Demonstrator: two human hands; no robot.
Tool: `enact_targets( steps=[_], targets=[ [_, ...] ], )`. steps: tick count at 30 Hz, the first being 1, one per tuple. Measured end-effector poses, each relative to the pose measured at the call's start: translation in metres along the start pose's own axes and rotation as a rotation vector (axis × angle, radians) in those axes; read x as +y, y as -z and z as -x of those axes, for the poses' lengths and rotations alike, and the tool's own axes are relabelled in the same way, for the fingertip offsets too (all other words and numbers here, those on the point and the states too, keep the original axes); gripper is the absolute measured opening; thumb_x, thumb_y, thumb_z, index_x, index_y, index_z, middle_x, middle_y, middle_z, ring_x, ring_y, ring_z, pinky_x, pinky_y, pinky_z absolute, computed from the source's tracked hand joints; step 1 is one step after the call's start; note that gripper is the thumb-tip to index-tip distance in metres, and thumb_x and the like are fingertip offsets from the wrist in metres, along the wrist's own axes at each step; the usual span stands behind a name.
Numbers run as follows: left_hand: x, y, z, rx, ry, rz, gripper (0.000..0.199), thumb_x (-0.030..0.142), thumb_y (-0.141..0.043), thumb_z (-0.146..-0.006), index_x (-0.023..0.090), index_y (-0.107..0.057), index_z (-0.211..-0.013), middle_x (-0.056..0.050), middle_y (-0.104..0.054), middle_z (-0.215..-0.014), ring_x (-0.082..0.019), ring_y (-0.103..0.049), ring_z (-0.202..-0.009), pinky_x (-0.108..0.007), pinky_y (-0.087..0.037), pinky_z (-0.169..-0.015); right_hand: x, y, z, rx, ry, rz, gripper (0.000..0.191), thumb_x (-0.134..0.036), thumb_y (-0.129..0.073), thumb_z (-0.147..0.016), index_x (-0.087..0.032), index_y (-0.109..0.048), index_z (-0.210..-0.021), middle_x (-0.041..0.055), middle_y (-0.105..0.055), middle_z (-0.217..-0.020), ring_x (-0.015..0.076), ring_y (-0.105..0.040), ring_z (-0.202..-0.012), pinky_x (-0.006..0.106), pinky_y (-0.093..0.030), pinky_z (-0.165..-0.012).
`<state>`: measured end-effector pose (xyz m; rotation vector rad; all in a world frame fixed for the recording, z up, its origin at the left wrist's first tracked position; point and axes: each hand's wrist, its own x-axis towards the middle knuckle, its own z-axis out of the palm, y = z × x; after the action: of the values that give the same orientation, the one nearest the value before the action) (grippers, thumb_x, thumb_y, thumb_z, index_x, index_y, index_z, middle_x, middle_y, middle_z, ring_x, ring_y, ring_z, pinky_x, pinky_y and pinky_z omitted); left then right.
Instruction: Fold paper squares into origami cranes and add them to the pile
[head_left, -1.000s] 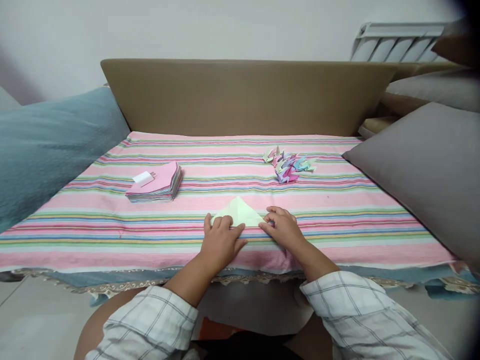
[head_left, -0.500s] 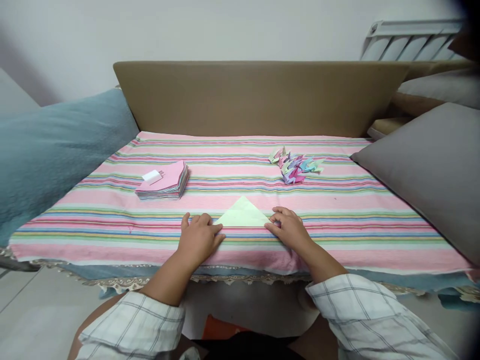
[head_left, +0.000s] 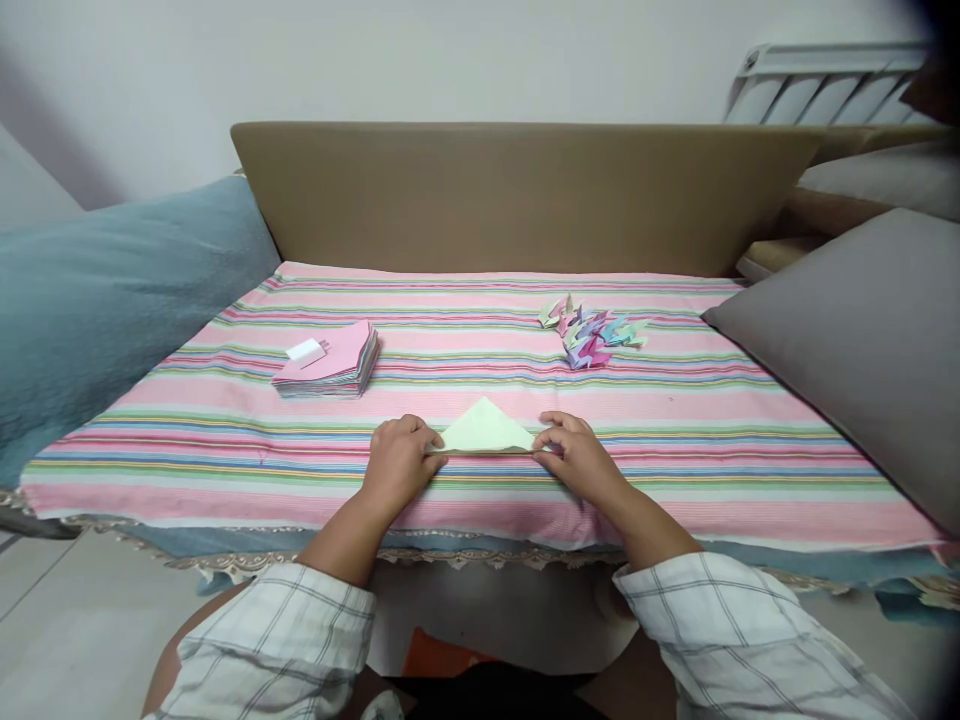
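Observation:
A pale green sheet of paper (head_left: 484,428), folded into a triangle, lies in front of me on the striped cloth, its point facing away. Its long near edge is slightly lifted and bowed. My left hand (head_left: 401,460) pinches the left corner between thumb and fingers. At the right corner, my right hand (head_left: 577,455) grips the paper the same way. The fingers cover both corner tips.
A stack of coloured paper (head_left: 330,365) with a white plug adapter (head_left: 306,351) on top sits at the left. Several folded paper cranes (head_left: 592,335) are heaped back right. A grey cushion (head_left: 855,350) is on the right, a blue one (head_left: 135,310) on the left.
My left hand has gone from lying on the left corner to pinching it. The triangle's near edge has risen a little off the cloth. My right hand stays at its corner.

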<state>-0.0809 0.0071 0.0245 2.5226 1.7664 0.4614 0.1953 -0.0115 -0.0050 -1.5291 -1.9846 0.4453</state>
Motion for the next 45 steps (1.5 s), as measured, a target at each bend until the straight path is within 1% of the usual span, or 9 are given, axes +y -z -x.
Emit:
enact_targets(
  steps=[7, 11, 16, 19, 23, 26, 28, 34, 45],
  targets=[
    [0.0, 0.003, -0.002, 0.012, -0.051, 0.1, 0.012, 0.03, -0.059, -0.076, 0.024, -0.069, -0.072, -0.003, -0.066, -0.09, -0.023, -0.056, -0.089, -0.04, -0.036, -0.086, 0.001, 0.005, -0.001, 0.045, 0.103, -0.02, 0.012, -0.028, -0.06, -0.078, -0.023, -0.07, -0.08, 0.0089, -0.059, -0.118, 0.0255, -0.05, -0.111, 0.043, -0.038, -0.095],
    [0.001, 0.016, -0.002, 0.048, 0.007, 0.517, 0.016, 0.036, -0.062, -0.073, 0.02, -0.064, -0.07, -0.003, -0.067, -0.1, -0.022, -0.057, -0.095, -0.037, -0.037, -0.089, -0.007, 0.018, 0.0, 0.063, 0.07, -0.213, 0.018, -0.036, -0.057, -0.08, -0.022, -0.067, -0.084, 0.0056, -0.067, -0.098, 0.0217, -0.059, -0.095, 0.038, -0.042, -0.088],
    [0.012, 0.025, 0.001, 0.016, 0.228, 1.181, 0.026, 0.042, -0.067, -0.069, 0.018, -0.058, -0.07, 0.002, -0.063, -0.068, -0.014, -0.057, -0.067, -0.026, -0.044, -0.067, -0.018, 0.021, 0.002, 0.107, -0.116, -0.702, 0.026, -0.044, -0.06, -0.076, -0.02, -0.06, -0.086, 0.0024, -0.067, -0.081, 0.0169, -0.061, -0.072, 0.03, -0.048, -0.069],
    [0.019, 0.018, -0.001, 0.002, 0.336, 1.346, 0.028, 0.04, -0.07, -0.064, 0.017, -0.055, -0.068, 0.003, -0.062, -0.063, -0.011, -0.055, -0.059, -0.024, -0.044, -0.062, -0.017, 0.015, -0.001, 0.144, -0.175, -0.839, 0.032, -0.044, -0.063, -0.074, -0.02, -0.057, -0.094, 0.0025, -0.066, -0.084, 0.0161, -0.061, -0.071, 0.031, -0.049, -0.07],
    [0.023, 0.001, -0.008, -0.018, 0.457, 1.266, 0.029, 0.04, -0.069, -0.063, 0.018, -0.05, -0.065, 0.005, -0.057, -0.053, -0.01, -0.051, -0.046, -0.021, -0.039, -0.049, -0.011, 0.006, -0.005, 0.226, -0.237, -0.514, 0.041, -0.04, -0.058, -0.077, -0.017, -0.053, -0.11, 0.0058, -0.065, -0.085, 0.02, -0.06, -0.078, 0.036, -0.048, -0.073],
    [0.022, -0.006, -0.013, -0.042, 0.47, 1.138, 0.026, 0.039, -0.064, -0.066, 0.019, -0.048, -0.065, 0.005, -0.056, -0.05, -0.01, -0.051, -0.044, -0.021, -0.037, -0.047, -0.014, 0.0, -0.003, 0.322, -0.041, -0.112, 0.031, -0.031, -0.053, -0.08, -0.017, -0.059, -0.107, 0.0102, -0.061, -0.102, 0.024, -0.053, -0.098, 0.04, -0.041, -0.086],
    [0.021, -0.007, -0.016, -0.054, 0.455, 1.043, 0.024, 0.039, -0.062, -0.067, 0.019, -0.049, -0.066, 0.005, -0.057, -0.051, -0.012, -0.053, -0.044, -0.022, -0.038, -0.047, -0.021, -0.005, 0.001, 0.231, 0.097, 0.036, 0.023, -0.027, -0.049, -0.084, -0.019, -0.064, -0.099, 0.009, -0.061, -0.1, 0.023, -0.052, -0.097, 0.039, -0.038, -0.088],
    [0.022, -0.008, -0.017, -0.04, 0.399, 0.924, 0.022, 0.041, -0.058, -0.069, 0.02, -0.05, -0.067, 0.006, -0.056, -0.051, -0.012, -0.054, -0.043, -0.022, -0.038, -0.046, -0.04, -0.024, 0.006, 0.011, 0.19, 0.227, 0.03, -0.033, -0.048, -0.088, -0.025, -0.06, -0.114, 0.0062, -0.059, -0.104, 0.0219, -0.049, -0.096, 0.038, -0.033, -0.086],
    [0.029, -0.01, -0.008, -0.084, 0.294, 1.056, 0.033, 0.036, -0.063, -0.067, 0.02, -0.046, -0.091, 0.007, -0.053, -0.06, -0.01, -0.052, -0.051, -0.021, -0.037, -0.049, -0.042, -0.034, 0.003, -0.008, 0.176, 0.319, 0.033, -0.04, -0.047, -0.088, -0.028, -0.058, -0.117, 0.006, -0.056, -0.103, 0.0218, -0.046, -0.095, 0.038, -0.028, -0.085]
  ],
)
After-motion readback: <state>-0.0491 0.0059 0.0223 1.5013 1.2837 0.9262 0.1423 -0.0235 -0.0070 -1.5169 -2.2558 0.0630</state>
